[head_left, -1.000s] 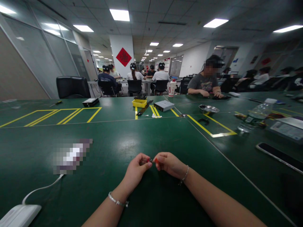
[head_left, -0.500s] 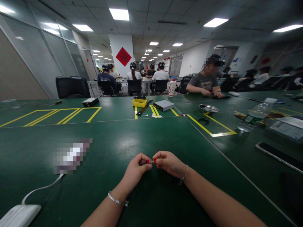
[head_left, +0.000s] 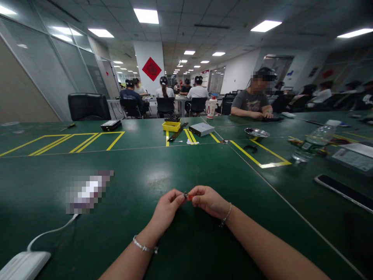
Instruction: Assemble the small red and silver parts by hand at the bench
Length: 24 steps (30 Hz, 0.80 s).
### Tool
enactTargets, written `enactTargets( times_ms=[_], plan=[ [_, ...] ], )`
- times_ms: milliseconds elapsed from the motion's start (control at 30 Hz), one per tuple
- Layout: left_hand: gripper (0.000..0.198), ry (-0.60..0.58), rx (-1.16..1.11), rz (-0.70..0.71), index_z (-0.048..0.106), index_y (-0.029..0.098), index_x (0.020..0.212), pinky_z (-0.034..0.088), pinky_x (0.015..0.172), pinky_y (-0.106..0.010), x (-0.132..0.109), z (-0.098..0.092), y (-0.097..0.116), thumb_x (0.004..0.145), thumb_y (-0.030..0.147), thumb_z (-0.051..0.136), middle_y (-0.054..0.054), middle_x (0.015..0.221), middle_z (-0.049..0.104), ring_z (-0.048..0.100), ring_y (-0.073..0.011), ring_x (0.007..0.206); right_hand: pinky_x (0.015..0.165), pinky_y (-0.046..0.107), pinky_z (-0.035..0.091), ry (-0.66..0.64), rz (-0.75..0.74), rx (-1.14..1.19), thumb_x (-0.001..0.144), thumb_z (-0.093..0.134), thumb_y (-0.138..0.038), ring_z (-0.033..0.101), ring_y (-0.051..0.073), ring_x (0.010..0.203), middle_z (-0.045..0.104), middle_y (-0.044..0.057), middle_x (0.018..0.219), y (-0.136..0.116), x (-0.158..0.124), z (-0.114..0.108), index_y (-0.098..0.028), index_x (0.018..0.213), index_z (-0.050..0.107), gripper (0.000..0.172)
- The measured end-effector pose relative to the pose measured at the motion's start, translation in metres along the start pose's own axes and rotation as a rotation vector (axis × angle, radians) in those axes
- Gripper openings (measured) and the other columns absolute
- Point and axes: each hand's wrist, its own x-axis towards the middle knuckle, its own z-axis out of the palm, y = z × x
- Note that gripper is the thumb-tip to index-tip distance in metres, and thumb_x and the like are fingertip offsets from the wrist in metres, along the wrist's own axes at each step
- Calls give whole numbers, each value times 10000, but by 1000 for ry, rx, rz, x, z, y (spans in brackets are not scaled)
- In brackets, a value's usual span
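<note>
Just above the table's near middle, my left hand (head_left: pixel 168 206) and my right hand (head_left: pixel 209 199) meet, fingertips nearly touching. Thumb and fingers of the right hand pinch a small orange-red piece (head_left: pixel 190 197). A small dark, metallic-looking piece (head_left: pixel 185 194) shows at the left fingertips, pinched between thumb and forefinger. It lies end to end with the orange-red piece; whether they are joined I cannot tell. Fingers cover most of both pieces, and their exact kind is too small to make out.
On the green table (head_left: pixel 140 241) lie a blurred-out device (head_left: pixel 90 192) on a white cable and a phone (head_left: pixel 344 192). Farther back are a yellow tray (head_left: pixel 171 126), a grey box (head_left: pixel 201 129), a metal bowl (head_left: pixel 257 133) and a plastic bottle (head_left: pixel 316 140). A person (head_left: pixel 252 101) sits across.
My left thumb and fingers have shifted slightly around their piece: red showed there before, and now a dark metallic part shows. The right hand stays nearly where it was.
</note>
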Motion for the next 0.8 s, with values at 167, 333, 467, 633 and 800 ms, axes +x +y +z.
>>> enactTargets(
  times_ms=[167, 333, 467, 633, 800],
  plan=[
    [300, -3, 2, 9, 547, 155, 632, 343, 565, -221, 1, 0, -2, 757, 407, 443, 8, 596, 549, 453, -111, 560, 554, 224, 360, -21, 18, -3, 589, 677, -202, 498, 65, 555, 608, 27, 715, 0, 0, -1, -118, 746, 614, 189],
    [368, -2, -28, -22, 570, 144, 652, 353, 552, -229, 1, -1, -2, 769, 448, 398, -5, 573, 550, 468, -122, 554, 564, 235, 368, -16, 38, -1, 627, 653, -256, 506, 69, 556, 618, 38, 718, -1, -1, 0, -120, 782, 610, 211],
    [347, -12, -40, -13, 569, 145, 661, 352, 553, -224, 1, 0, -1, 766, 437, 414, -1, 585, 545, 463, -115, 556, 575, 237, 375, -12, 39, 15, 634, 647, -264, 511, 71, 565, 621, 42, 727, 0, 0, -2, -118, 794, 607, 220],
    [285, -13, -43, -15, 552, 151, 670, 347, 556, -215, 1, 0, -2, 759, 400, 448, 9, 596, 540, 454, -106, 561, 578, 227, 380, -1, 37, 55, 640, 638, -224, 517, 68, 570, 622, 36, 735, 2, 2, -4, -124, 805, 596, 198],
    [269, 8, -42, -27, 546, 150, 670, 350, 550, -217, 1, 0, -1, 738, 400, 475, 11, 577, 532, 450, -105, 547, 571, 219, 379, 1, 28, 84, 630, 644, -210, 512, 62, 561, 617, 25, 737, 3, 3, -5, -137, 783, 576, 183]
  ],
)
